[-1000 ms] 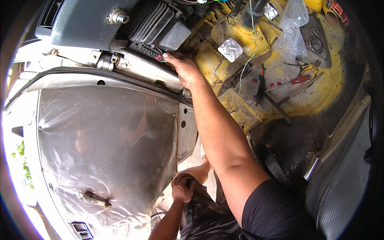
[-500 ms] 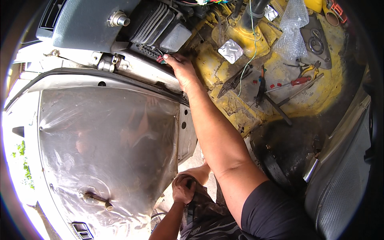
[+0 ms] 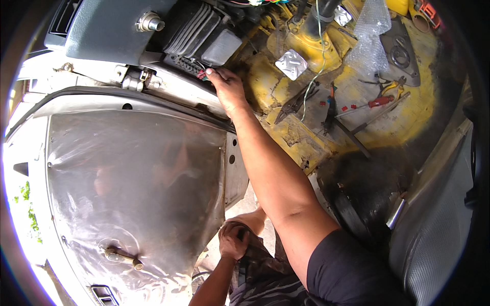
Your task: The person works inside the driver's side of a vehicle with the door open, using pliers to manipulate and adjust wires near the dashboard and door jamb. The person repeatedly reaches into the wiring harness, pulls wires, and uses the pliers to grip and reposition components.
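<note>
My right hand (image 3: 228, 91) reaches up to a black ribbed unit (image 3: 190, 31) under the dashboard. Its thumb and fingers close on a small bunch of thin red and green wires (image 3: 202, 75), beside a row of terminals (image 3: 185, 65) along the unit's lower edge. The fingertips' undersides are hidden. My left hand (image 3: 234, 240) rests low on my bent knee, thumb apart from the fingers, with a dark gap between them; I see no object in it.
Left stands the open door, with a plastic-covered panel (image 3: 135, 178) and window crank (image 3: 123, 257). On the worn yellow floor lie large pliers (image 3: 296, 104), a red-handled screwdriver (image 3: 380, 101), yellow-handled pliers (image 3: 393, 88), foil (image 3: 291, 65) and bubble wrap (image 3: 368, 43). A seat (image 3: 444, 229) is at right.
The view has shifted slightly. My right hand stays at the wires, its fingers moved a little. My left hand keeps its place on the knee.
</note>
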